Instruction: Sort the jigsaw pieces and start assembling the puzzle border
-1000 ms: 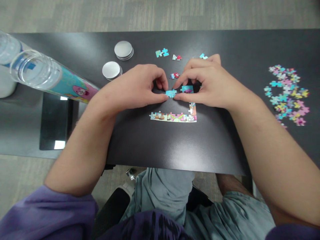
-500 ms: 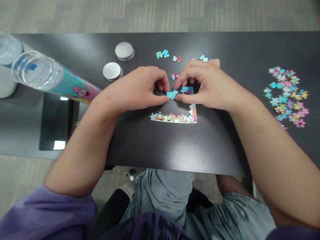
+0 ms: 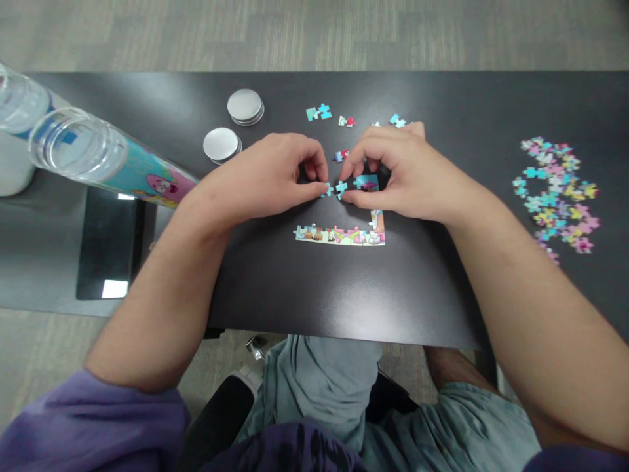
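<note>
My left hand (image 3: 285,172) pinches a small light-blue jigsaw piece (image 3: 328,190) between thumb and forefinger. A narrow gap away, another blue jigsaw piece (image 3: 341,189) is pinched by the thumb and forefinger of my right hand (image 3: 398,172). Just under the right fingers lies a joined blue section with a purple shape (image 3: 367,183), partly covered by the hand. Nearer to me, an L-shaped strip of joined edge pieces (image 3: 339,236) rests on the black table. A red and blue piece (image 3: 340,156) lies beyond the fingertips.
Several loose pieces (image 3: 319,112) lie toward the far edge, some partly behind my right hand. A heap of mixed pieces (image 3: 560,190) is at the right. Two stacks of white discs (image 3: 245,106), clear-ended tubes (image 3: 142,172) and a black tablet (image 3: 105,242) are at the left.
The two blue pieces between my fingers were together and now are apart, one in each hand. The view has shifted slightly.
</note>
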### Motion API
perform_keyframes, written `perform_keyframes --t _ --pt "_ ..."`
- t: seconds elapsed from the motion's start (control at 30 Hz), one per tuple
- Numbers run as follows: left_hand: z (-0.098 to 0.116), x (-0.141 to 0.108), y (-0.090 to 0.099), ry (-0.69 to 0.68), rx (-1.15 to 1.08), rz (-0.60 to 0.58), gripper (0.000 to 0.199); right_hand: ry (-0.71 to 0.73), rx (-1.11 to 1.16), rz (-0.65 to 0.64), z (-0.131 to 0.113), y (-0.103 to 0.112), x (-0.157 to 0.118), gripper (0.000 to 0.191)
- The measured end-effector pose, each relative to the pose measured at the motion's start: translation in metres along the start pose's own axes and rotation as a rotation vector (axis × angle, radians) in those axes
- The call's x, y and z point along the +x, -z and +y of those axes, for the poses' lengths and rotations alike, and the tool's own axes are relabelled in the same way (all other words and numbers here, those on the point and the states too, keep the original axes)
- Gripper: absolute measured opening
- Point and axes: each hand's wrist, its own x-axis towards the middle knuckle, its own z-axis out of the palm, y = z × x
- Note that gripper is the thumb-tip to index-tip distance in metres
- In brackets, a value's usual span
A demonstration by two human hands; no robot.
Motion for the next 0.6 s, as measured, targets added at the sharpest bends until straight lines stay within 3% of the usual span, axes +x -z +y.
perform_keyframes --t 0.17,0.3,0.43,0.6 --pt "-0.014 -0.001 0.012 0.062 -0.010 0.097 0.027 0.010 -0.014 0.030 -0.003 -0.004 0.000 0.014" --pt "-0.011 -0.001 0.010 0.060 0.015 0.184 0.028 -0.017 -0.040 0.135 0.006 0.007 -0.002 0.014" --pt "0.003 0.002 -0.004 -0.076 0.037 0.169 0.030 -0.129 -0.106 0.199 0.014 0.019 -0.003 0.019" --pt "0.008 0.003 -0.012 -0.102 0.090 0.137 0.026 -0.101 -0.083 0.224 0.017 0.015 -0.002 0.021"
